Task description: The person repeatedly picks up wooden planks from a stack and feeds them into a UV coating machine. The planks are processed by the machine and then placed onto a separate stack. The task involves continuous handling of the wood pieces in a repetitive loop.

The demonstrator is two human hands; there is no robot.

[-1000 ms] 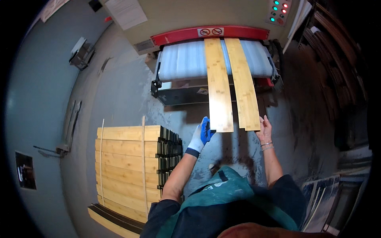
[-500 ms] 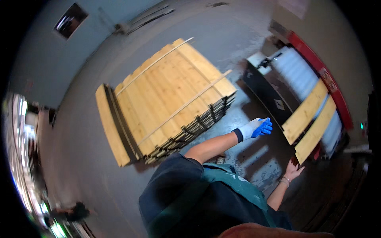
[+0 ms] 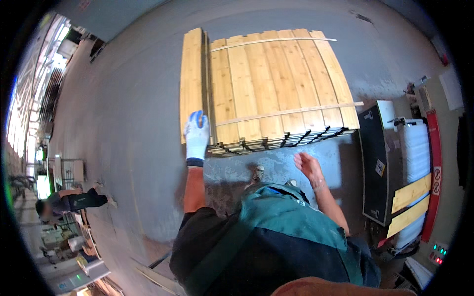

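My left hand (image 3: 196,136), in a white glove with blue on the fingers, is over the near end of a long wooden board (image 3: 192,74). Its fingers look apart and seem to rest on the wood; whether they touch it firmly is not clear. That board tops a narrow row on the left side of a big stack of boards (image 3: 276,79). My bare right hand (image 3: 309,167) hangs in front of the stack's near side, fingers loosely bent and apart, with nothing in it. Two thin wooden strips (image 3: 291,112) lie across the stack.
To the right stands a black case (image 3: 377,167) beside a wrapped white roll (image 3: 414,148) and a red rail (image 3: 433,172). Two short boards (image 3: 410,212) lie over the roll. Far left, another person (image 3: 74,200) is near work equipment.
My view and body have turned toward the stack. My left hand has come to the left-hand board, and my right hand has moved away from the short boards.
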